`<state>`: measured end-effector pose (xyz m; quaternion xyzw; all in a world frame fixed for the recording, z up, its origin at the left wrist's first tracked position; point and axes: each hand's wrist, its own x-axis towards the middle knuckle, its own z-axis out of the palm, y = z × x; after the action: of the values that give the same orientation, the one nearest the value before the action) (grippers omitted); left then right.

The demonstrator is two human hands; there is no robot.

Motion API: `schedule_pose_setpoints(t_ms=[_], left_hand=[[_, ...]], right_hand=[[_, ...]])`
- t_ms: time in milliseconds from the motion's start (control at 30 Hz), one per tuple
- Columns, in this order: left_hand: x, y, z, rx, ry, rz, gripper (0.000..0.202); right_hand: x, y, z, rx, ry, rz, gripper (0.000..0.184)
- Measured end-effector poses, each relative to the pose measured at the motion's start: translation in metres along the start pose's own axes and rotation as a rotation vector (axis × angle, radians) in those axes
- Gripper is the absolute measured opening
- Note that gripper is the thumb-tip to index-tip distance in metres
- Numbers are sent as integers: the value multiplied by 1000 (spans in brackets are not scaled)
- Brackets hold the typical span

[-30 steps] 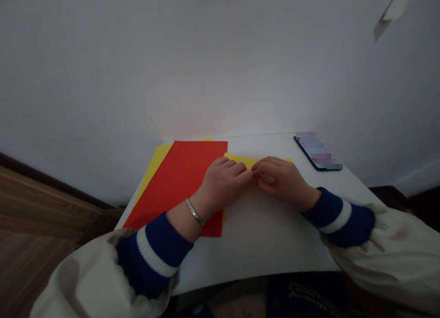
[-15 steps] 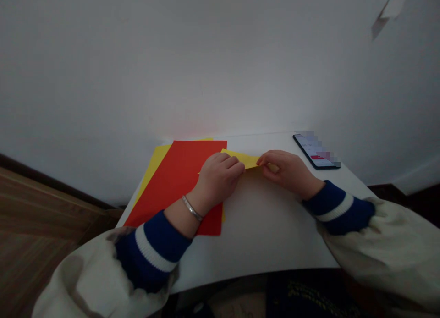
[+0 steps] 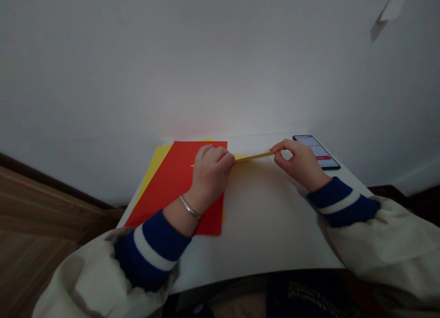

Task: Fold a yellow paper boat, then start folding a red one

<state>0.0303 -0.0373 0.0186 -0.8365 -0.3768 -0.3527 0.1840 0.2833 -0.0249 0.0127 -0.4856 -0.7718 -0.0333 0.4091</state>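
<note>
A folded piece of yellow paper [image 3: 256, 156] stretches between my two hands, seen almost edge-on as a narrow strip. My left hand [image 3: 212, 169] is closed on its left part, over a red sheet, and a thin yellow tip pokes out left of the fingers. At the other end, my right hand [image 3: 297, 162] pinches the paper between thumb and fingertips, its fingers making a loop. Under my left hand and wrist lies the red sheet [image 3: 165, 194], and yellow paper [image 3: 153, 167] shows beneath it along the left and top edges. My left fingers hide part of the folded paper.
A smartphone [image 3: 325, 156] with a lit screen lies just behind my right hand on the white table [image 3: 264, 240]. The wall [image 3: 220, 66] rises right behind the table. Wooden furniture [image 3: 44, 208] stands to the left.
Both hands have moved apart, the left one leftward, the right one to the right and slightly up. The yellow paper has tilted from showing its face to nearly edge-on.
</note>
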Motion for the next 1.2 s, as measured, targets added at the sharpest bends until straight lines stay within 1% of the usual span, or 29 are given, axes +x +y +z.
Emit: schedule_pose_setpoints(t_ms=[133, 233, 333, 467, 533, 633, 733, 800, 867, 1000, 1100, 1200], left_hand=[[-1, 0, -1, -2, -7, -23, 20], [-1, 0, -1, -11, -12, -44, 21], [-1, 1, 0, -18, -22, -37, 21], [0, 1, 1, -25, -22, -25, 21], [0, 0, 2, -38, -22, -38, 21], [0, 0, 3, -82, -27, -53, 20], [0, 1, 3, -97, -29, -69, 15], [0, 1, 3, -69, -21, -73, 11], [2, 1, 2, -50, -12, -40, 9], [6, 1, 2, -64, -25, 79, 8], [9, 1, 2, -121, -56, 155, 7], [11, 2, 2, -197, -87, 211, 8]], right_hand=[[0, 2, 1, -37, 9, 52, 12], [0, 4, 1, -56, 15, 153, 10], [-1, 4, 0, -74, 1, 241, 7], [-2, 5, 2, -122, 24, 226, 8], [-2, 6, 4, -80, 50, 168, 11], [-2, 8, 7, -30, 41, 18, 15], [0, 4, 6, -83, -12, -90, 8], [1, -2, 3, -105, -30, -153, 8], [2, -9, 0, -102, -47, -233, 11], [2, -22, -4, -44, -107, -383, 13], [2, -29, -4, -12, -109, -451, 14], [2, -32, -4, -13, -126, -479, 15]])
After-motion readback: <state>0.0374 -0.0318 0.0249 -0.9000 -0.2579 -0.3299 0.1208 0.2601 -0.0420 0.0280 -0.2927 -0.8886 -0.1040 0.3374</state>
